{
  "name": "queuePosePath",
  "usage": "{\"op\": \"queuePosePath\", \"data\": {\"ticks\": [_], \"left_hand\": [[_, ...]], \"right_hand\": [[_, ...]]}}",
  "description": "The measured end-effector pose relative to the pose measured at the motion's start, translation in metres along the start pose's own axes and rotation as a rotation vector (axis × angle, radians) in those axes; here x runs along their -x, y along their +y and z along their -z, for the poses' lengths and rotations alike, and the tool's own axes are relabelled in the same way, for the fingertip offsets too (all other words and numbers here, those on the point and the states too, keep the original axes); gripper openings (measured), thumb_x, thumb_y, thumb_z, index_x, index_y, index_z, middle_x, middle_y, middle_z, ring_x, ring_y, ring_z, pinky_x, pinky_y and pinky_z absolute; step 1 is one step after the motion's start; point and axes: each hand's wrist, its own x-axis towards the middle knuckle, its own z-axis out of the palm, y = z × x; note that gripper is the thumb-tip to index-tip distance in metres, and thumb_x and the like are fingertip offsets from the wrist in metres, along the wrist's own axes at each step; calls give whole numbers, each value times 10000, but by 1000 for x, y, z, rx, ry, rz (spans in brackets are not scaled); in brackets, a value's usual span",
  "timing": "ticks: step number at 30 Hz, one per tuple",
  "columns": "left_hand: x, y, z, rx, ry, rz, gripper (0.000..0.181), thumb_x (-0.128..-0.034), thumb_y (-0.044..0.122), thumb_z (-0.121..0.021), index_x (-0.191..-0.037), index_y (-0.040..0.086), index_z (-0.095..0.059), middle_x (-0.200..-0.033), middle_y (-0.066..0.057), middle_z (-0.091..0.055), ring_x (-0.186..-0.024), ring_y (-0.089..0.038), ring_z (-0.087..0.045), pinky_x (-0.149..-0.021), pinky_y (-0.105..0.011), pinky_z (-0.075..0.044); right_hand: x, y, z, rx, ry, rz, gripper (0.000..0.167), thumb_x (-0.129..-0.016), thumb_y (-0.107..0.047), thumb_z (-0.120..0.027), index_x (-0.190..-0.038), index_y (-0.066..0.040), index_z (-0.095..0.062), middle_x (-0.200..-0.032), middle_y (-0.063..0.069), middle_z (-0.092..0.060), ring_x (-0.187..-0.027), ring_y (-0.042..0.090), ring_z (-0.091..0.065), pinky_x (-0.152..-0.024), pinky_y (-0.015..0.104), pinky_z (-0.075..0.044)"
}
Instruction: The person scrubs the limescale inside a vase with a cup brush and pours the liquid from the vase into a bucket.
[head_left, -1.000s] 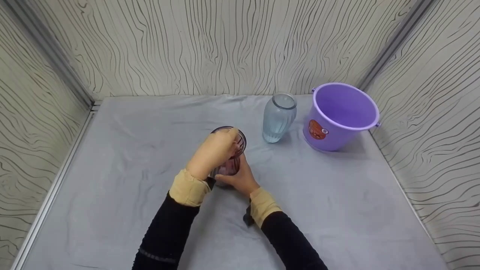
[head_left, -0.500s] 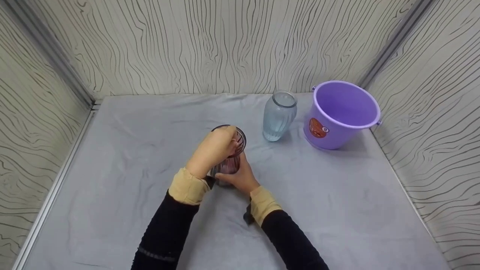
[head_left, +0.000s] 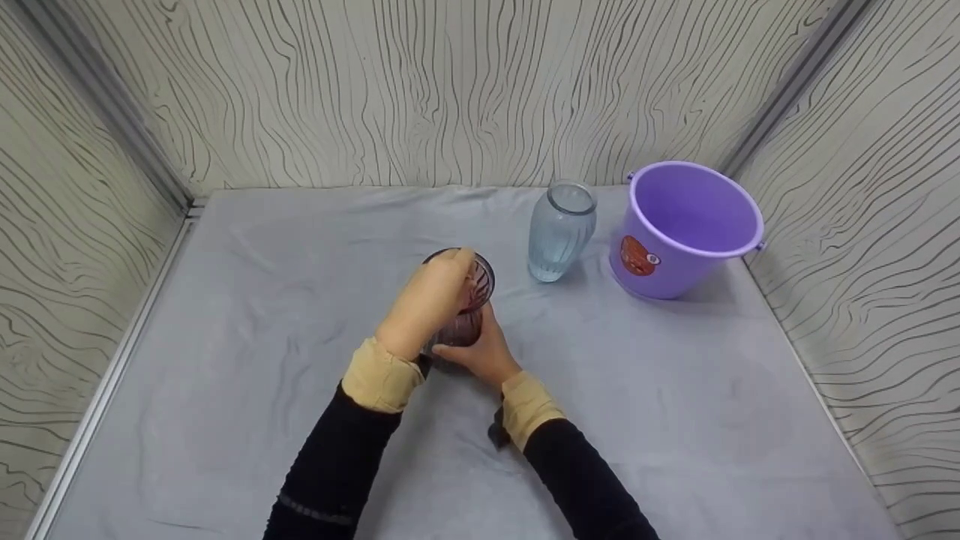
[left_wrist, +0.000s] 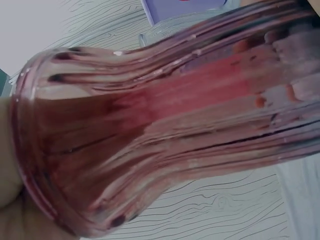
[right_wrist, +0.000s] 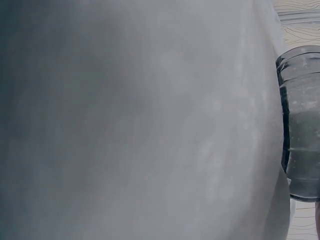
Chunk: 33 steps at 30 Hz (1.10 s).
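Note:
A ribbed purple-tinted glass vase point(head_left: 461, 328) is at the middle of the table in the head view. My right hand point(head_left: 489, 358) grips its body from the right, thumb across the front. From above, my left hand point(head_left: 426, 304) reaches into the vase's mouth with its fingers inside. Through the tinted glass in the left wrist view, a long pink thing point(left_wrist: 195, 95) extends inward from those fingers; its kind is blurred. In the right wrist view, part of the glass vase point(right_wrist: 304, 130) shows at the right edge.
A pale blue glass vase point(head_left: 555, 244) stands upright behind and right of my hands. Farther right is a purple bucket point(head_left: 652, 274) with a red sticker. Grey cloth point(head_left: 247, 337) covers the table, and patterned panels point(head_left: 390, 90) rise around it.
Both hands stay at the purple-tinted vase. My left hand shifts only slightly at its mouth; the right hand's hold looks the same.

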Motion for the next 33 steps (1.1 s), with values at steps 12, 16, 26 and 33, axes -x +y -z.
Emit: {"op": "queuePosePath", "data": {"ticks": [12, 16, 26, 33], "left_hand": [[-1, -2, -2, -44, -45, -32, 85, -906, -51, -652, -907, -6, -580, -854, -165, -661, -889, -392, -682, -768, -510, -555], [-1, -4, -2, -51, -32, -68, 84, -941, 4, -650, -943, -10, -568, -833, -170, -660, -871, -398, -683, -748, -516, -554], [-2, -1, 1, -56, -44, -62, 128, -993, 54, -612, -1080, -29, -568, -879, -182, -679, -867, -390, -688, -733, -517, -563], [-4, 2, 2, -64, -80, -10, 286, -997, 31, -604, -1247, -103, -564, -972, -226, -686, -963, -406, -677, -810, -509, -564]], "right_hand": [[3, 2, -3, 24, 4, 16, 1092, -754, -193, -915, -1576, -54, -210, -1604, 117, -333, -1461, 218, -341, -1206, 411, -252], [3, 1, -2, -2, 0, 35, 1117, -756, -133, -908, -1594, -62, -173, -1623, 108, -309, -1472, 214, -324, -1213, 397, -237], [5, -16, 1, -60, -18, 54, 1103, -767, -20, -875, -1594, -26, -146, -1613, 145, -322, -1442, 228, -380, -1184, 328, -296], [2, -2, 1, -4, -6, 5, 1123, -767, -189, -907, -1598, -96, -157, -1612, 91, -319, -1442, 204, -376, -1189, 388, -296]]}}
